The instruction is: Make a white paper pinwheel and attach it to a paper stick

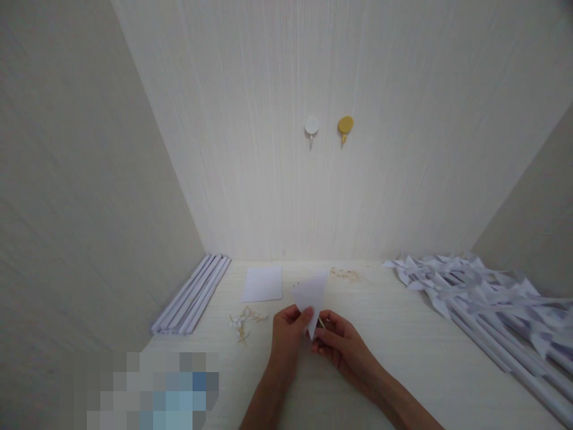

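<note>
My left hand (289, 327) is closed on a folded sheet of white paper (312, 291), with the thumb pressed on its face. The paper comes down to a point between my two hands and widens toward the wall. A thin pale-yellow stick (321, 323) is pinched in the fingers of my right hand (336, 337), close beside the paper's lower edge. Some of the right fingertips are hidden behind the paper. Nearest my left hand lies a small pile of short pale sticks with white ends (244, 319).
Rolled white paper tubes (194, 295) lie at the left, beside square white paper (262, 283). Small pale stick pieces (345, 274) lie near the wall. Paper pinwheels on tubes (487, 292) are heaped at the right. A white hook (311, 125) and a yellow hook (345, 125) are on the wall.
</note>
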Available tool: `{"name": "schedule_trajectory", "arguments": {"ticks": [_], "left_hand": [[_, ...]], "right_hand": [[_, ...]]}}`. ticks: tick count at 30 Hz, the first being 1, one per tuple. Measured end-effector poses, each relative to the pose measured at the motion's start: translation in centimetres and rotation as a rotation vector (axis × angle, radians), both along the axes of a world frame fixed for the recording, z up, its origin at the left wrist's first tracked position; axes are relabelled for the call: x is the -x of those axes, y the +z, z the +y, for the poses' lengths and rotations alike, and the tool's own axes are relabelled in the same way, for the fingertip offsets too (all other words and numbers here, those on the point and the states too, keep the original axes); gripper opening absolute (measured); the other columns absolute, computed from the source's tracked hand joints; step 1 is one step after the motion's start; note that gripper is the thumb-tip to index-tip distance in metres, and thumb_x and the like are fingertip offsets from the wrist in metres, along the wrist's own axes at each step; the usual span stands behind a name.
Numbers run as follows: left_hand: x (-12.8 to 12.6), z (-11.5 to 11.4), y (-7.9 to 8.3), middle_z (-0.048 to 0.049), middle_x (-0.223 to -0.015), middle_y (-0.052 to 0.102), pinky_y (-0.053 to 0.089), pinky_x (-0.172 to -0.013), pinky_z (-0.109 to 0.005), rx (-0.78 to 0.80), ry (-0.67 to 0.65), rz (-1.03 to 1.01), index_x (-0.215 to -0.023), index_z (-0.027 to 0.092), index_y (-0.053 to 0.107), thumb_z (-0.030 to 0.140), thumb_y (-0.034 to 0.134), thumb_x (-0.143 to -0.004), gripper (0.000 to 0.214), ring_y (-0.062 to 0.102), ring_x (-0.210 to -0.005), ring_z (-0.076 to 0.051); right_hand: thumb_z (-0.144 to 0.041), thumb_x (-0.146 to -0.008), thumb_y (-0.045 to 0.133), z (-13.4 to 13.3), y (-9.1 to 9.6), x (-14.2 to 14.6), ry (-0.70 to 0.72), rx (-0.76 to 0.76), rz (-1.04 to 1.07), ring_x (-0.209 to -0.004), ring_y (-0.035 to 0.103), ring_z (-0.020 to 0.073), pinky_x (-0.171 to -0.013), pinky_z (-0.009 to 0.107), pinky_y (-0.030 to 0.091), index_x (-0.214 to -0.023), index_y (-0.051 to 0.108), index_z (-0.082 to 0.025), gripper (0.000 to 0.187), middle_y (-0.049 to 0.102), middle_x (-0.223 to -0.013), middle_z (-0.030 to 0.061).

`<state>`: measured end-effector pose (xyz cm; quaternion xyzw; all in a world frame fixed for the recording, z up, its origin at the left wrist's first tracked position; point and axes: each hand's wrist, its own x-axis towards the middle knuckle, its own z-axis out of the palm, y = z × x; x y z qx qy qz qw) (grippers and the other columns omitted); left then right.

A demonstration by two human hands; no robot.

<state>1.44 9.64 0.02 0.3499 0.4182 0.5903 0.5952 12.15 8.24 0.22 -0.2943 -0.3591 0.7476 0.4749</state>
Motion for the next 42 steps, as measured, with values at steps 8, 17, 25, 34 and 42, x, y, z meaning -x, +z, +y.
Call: {"name": "schedule_trajectory", "arguments": {"ticks": [8,17,25,34,42], "left_hand": [[0.4,0.2,0.8,-0.0003,-0.051,0.056,0.038,-0.049,-0.019,0.078,0.165,-0.238,-0.052,0.011,0.059,0.029,0.072,-0.043,0.024,0.049,-0.048,-0.008],[0.3,0.1,1.1,-0.0016,-0.054,0.059,0.04,-0.057,-0.021,0.093,0.165,-0.27,-0.054,0.01,0.061,0.027,0.073,-0.042,0.024,0.052,-0.053,-0.009],[0.2,0.1,0.8,0.0007,-0.053,0.057,0.038,-0.052,-0.019,0.061,0.147,-0.253,-0.057,0.012,0.061,0.026,0.071,-0.047,0.02,0.049,-0.05,-0.007],[0.1,-0.1,1.3,-0.0041,-0.06,0.062,0.038,-0.051,-0.019,0.078,0.053,-0.239,-0.06,0.01,0.064,0.028,0.071,-0.047,0.023,0.05,-0.05,-0.007],[0.0,-0.1,1.2,-0.0065,-0.063,0.064,0.039,-0.051,-0.02,0.075,0.032,-0.23,-0.058,0.01,0.063,0.026,0.071,-0.048,0.021,0.051,-0.051,-0.008]], "right_hand": [[-0.028,-0.061,0.064,0.2,-0.5,-0.2,-0.057,-0.16,-0.255,-0.051,0.058,0.009,-0.049,0.02,0.042,-0.068,0.05,-0.016,0.019,0.064,-0.066,0.0018],[-0.029,-0.058,0.064,0.2,-0.2,-0.1,-0.152,-0.19,-0.372,-0.043,0.052,0.0078,-0.043,0.02,0.04,-0.063,0.049,-0.016,0.021,0.06,-0.054,-0.0015],[-0.028,-0.058,0.065,0.0,0.0,0.0,-0.072,-0.23,-0.35,-0.042,0.05,0.0073,-0.043,0.02,0.038,-0.06,0.047,-0.017,0.021,0.058,-0.051,-0.0028],[-0.024,-0.054,0.068,0.1,0.2,-0.1,-0.01,-0.231,-0.219,-0.047,0.045,0.0062,-0.047,0.019,0.035,-0.058,0.047,-0.017,0.023,0.052,-0.053,-0.0051],[-0.022,-0.055,0.067,0.1,0.2,-0.2,0.024,-0.243,-0.222,-0.051,0.044,0.0073,-0.049,0.02,0.032,-0.058,0.046,-0.017,0.022,0.052,-0.056,-0.004]]}}
